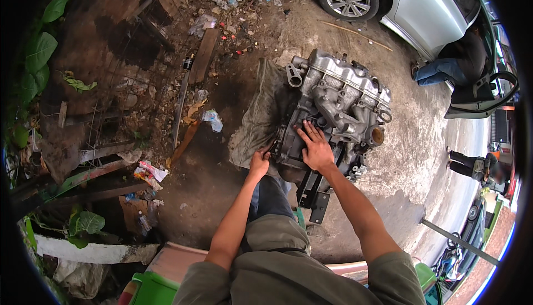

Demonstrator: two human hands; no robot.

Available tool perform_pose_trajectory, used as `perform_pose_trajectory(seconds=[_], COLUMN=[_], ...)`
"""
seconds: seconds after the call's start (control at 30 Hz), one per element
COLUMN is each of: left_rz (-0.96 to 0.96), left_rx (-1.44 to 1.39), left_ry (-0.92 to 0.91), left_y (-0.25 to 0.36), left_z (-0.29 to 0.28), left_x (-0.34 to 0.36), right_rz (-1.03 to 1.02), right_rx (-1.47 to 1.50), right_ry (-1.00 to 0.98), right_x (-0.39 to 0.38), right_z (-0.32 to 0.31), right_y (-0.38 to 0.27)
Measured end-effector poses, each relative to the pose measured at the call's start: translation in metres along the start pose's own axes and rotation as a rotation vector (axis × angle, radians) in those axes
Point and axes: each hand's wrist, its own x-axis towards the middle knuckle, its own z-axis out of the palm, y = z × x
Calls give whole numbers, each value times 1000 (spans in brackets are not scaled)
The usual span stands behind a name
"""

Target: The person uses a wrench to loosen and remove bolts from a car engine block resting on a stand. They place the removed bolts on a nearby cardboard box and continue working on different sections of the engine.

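Observation:
A grey metal car engine (326, 97) sits on the ground in front of me, with a ribbed silver top cover and a curved manifold on its right side. My right hand (317, 148) lies on the dark engine block, fingers stretched out and pressed to its surface. At the block's lower left edge is my left hand (259, 164), its fingers curled in a pinch; whatever they hold is too small and dark to make out. A dirty grey-green cloth (258, 113) lies under and beside the engine. Below my right hand, a black metal bracket (318, 208) sticks out towards me.
A silver car (411, 5) stands at the far right, its door (472, 102) open and a person (461, 63) leaning in. Another person (472, 165) stands further right. Left of the engine lie wooden planks (204, 55), litter and scrap metal. Green plastic (152, 288) shows near me.

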Motion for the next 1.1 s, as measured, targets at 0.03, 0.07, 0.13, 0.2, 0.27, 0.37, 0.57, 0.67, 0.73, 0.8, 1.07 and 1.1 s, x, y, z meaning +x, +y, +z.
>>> perform_pose_trajectory(seconds=[0.03,0.07,0.13,0.2,0.27,0.37,0.57,0.67,0.73,0.8,1.07,1.1], left_rz=[-47,-6,1,-10,18,91,182,124,133,124,-113,-180], left_rx=[-18,-28,-59,1,26,50,357,363,416,417,922,968], left_ry=[0,7,-5,-19,-37,-39,-18,-66,-72,-136,-405,-519], left_y=[2,4,9,11,8,1,19,47,67,87,164,174], left_z=[0,-1,-2,-4,-5,-5,-7,-10,-12,-17,-10,-10], left_x=[-1,-2,-3,1,5,10,-3,-9,-12,-12,55,70], right_rz=[4,-1,-6,-5,-2,3,-1,0,-3,-6,-4,-2], right_rx=[-1,2,3,5,4,0,-20,-16,-19,-11,-4,-2], right_ry=[-1,2,4,0,-5,-13,-18,-20,-17,-9,-1,-5], right_x=[0,0,0,0,0,-1,-1,-1,-1,-1,0,0], right_z=[0,0,0,0,-1,0,0,0,0,0,-2,-2], right_y=[0,0,0,0,0,0,0,0,0,0,-1,-1])
